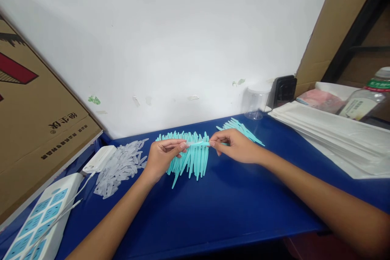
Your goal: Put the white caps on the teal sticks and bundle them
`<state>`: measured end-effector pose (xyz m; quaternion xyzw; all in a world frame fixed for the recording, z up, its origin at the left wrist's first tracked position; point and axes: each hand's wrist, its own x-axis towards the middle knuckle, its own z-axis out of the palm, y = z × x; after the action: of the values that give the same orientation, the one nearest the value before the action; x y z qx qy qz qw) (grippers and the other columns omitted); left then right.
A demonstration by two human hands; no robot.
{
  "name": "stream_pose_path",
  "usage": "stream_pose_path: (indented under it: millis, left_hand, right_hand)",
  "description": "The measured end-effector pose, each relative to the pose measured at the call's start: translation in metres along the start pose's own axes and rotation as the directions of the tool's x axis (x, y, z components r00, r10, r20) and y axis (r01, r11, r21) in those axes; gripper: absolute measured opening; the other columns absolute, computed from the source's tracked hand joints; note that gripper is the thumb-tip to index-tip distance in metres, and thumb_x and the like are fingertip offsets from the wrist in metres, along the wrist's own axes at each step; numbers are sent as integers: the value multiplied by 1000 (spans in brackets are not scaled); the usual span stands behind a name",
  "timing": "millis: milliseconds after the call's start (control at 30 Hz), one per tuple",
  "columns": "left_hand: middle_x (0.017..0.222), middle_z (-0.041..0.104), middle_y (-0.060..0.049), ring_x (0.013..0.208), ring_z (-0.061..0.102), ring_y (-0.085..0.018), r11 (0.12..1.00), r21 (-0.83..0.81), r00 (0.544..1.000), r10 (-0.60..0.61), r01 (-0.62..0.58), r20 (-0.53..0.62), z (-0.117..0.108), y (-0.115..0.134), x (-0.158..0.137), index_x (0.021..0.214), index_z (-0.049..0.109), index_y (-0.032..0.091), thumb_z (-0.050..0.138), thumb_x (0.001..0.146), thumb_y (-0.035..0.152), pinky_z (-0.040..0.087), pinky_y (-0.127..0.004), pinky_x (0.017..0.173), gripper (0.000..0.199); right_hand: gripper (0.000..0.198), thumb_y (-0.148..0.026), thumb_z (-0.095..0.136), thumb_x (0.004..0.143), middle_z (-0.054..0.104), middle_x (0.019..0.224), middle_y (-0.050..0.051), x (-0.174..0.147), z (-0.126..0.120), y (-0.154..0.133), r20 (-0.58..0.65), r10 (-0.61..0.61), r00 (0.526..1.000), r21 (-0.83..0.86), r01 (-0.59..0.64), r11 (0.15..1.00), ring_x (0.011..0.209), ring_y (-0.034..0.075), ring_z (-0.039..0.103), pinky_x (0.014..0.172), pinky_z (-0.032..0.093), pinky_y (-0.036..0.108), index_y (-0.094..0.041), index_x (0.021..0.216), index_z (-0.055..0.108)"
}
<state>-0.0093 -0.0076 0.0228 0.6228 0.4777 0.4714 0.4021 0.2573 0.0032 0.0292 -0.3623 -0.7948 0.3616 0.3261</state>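
Between my two hands, level over the table, is a slim teal plastic stick (pixel 199 144). My right hand (pixel 230 145) pinches its right end between thumb and fingertips. My left hand (pixel 167 153) pinches a small translucent plastic cap (pixel 188 144) at the stick's left end; the fingers partly hide it. Just beneath and behind them lies a wide row of similar teal sticks (pixel 195 162), side by side. A smaller bunch of teal sticks (pixel 240 128) rests beyond my right hand. To the left of my left hand spreads a pile of translucent plastic caps (pixel 122 168).
A white power strip (pixel 45 215) with cables and a small white box (pixel 99 158) line the left side of the blue table (pixel 213 219). At the back right stand a clear jar (pixel 256 103) and a black device (pixel 283 91). White plastic bags (pixel 332 134) and a bottle (pixel 365 97) are further right.
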Motion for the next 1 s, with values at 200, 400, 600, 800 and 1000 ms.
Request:
stream_pose_path:
  millis: [200,400,600,800,1000]
  left_hand:
    - [81,79,-9,77,73,-24,999,52,999,10,-12,35,0,-3,-1,96,82,17,82,78,42,58,-32,62,30]
    - [81,79,-8,74,73,-24,997,79,996,-7,0,87,6,0,-6,94,83,19,83,77,42,59,-33,63,28]
    - [91,81,-9,77,75,-25,992,124,994,19,-33,110,9,3,-12,90,83,20,82,77,43,61,-35,69,27]
    - [106,79,-4,87,74,-21,808,510,952,297,-293,77,-4,7,-8,110,79,25,67,92,45,58,-32,79,29]
    - [91,78,-7,88,71,-29,276,949,946,320,-156,62,-49,2,11,104,77,22,55,97,46,51,-37,75,34]
  right_hand:
    - [25,-37,56,97,69,69,1,-1,4,0,28,-7,1000,37,6,999,64,16,62,63,45,29,-20,83,69]
    - [24,-36,58,97,70,71,2,-2,6,-2,68,-24,997,80,18,997,67,16,63,66,46,29,-20,89,73]
    - [28,-41,60,96,71,70,2,-4,8,-9,118,-10,993,104,-3,995,57,12,57,57,41,25,-18,84,71]
    - [28,-37,54,97,72,70,2,0,-4,1,-7,51,999,-140,-51,989,56,13,58,56,39,25,-18,85,70]
    - [25,-31,54,94,71,76,10,6,-31,32,-386,232,893,-696,-448,561,70,24,65,57,32,30,-18,79,69]
